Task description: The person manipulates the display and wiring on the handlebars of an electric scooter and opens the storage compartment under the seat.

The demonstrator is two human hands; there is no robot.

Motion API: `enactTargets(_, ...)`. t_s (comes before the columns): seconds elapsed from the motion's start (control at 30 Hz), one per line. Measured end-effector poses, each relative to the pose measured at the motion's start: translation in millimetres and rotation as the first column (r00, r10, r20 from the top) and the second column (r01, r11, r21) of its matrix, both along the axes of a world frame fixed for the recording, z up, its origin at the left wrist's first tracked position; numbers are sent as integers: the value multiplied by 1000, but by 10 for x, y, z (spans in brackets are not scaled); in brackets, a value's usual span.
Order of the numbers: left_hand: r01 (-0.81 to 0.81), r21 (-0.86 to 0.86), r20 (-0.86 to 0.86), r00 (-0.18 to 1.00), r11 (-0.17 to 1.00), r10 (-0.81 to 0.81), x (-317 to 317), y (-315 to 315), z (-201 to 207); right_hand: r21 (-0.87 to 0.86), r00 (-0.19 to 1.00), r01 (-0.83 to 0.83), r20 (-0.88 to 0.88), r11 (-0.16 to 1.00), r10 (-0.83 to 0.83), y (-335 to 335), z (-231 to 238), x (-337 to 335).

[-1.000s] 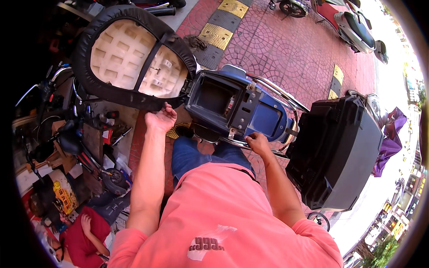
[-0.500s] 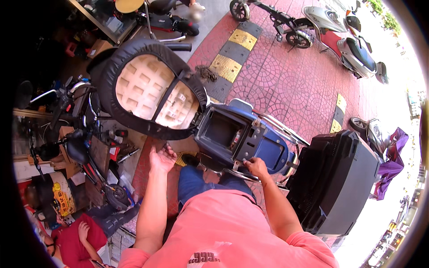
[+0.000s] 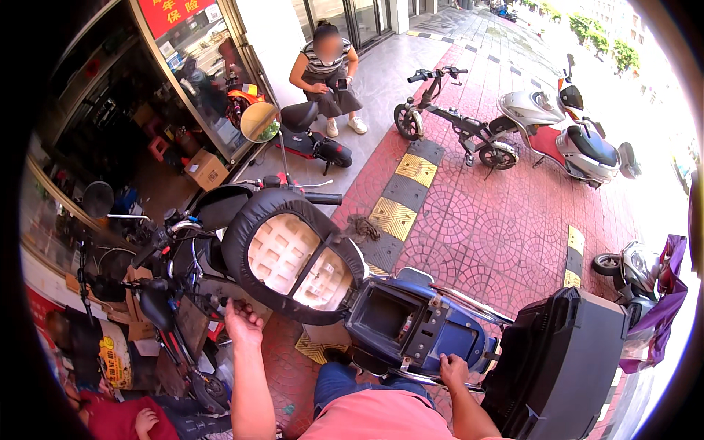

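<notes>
Before me stands a blue scooter (image 3: 458, 334) with its black seat (image 3: 242, 242) tipped up, showing the pale moulded underside. Below the seat hinge an open dark storage well (image 3: 378, 312) has a small item in it. My left hand (image 3: 244, 321) is raised left of the scooter, palm up, with fingers loosely curled, apart and holding nothing. At the near edge of the scooter's tail, by the chrome rail (image 3: 418, 378), my right hand (image 3: 453, 372) is closed. What its fingers hold is hidden.
A large black box (image 3: 565, 359) sits behind the scooter's tail. Parked e-bikes (image 3: 165, 315) crowd the left. A seated person (image 3: 326, 73) holds a phone ahead, and another in a red shirt (image 3: 121, 418) is at lower left. A black-and-yellow speed bump (image 3: 407, 194) crosses the paving.
My view has tilted up, bringing the seated person and shopfront into sight. My left hand has moved left, away from the seat; my right hand has shifted back along the tail.
</notes>
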State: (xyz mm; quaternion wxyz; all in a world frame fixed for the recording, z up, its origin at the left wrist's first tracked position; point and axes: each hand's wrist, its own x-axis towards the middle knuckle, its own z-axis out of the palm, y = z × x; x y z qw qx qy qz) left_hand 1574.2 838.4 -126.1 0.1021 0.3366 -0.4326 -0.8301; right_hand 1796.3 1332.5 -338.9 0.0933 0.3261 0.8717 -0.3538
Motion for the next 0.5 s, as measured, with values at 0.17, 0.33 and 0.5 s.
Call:
enactTargets(0.17, -103, -225, -430, 903, 969, -4, -241, 125, 1464, 97, 989, -25, 149, 995, 10, 64, 230, 53)
enactTargets(0.33, -52, -469, -678, 660, 882, -322, -675, 518, 2307, 137, 992, -38, 123, 990, 21, -74, 613, 146)
enactTargets(0.5, 54, -500, -659, 625, 865, -419, -1407, 802, 2437, 211, 998, -54, 22, 976, 51, 9, 172, 333)
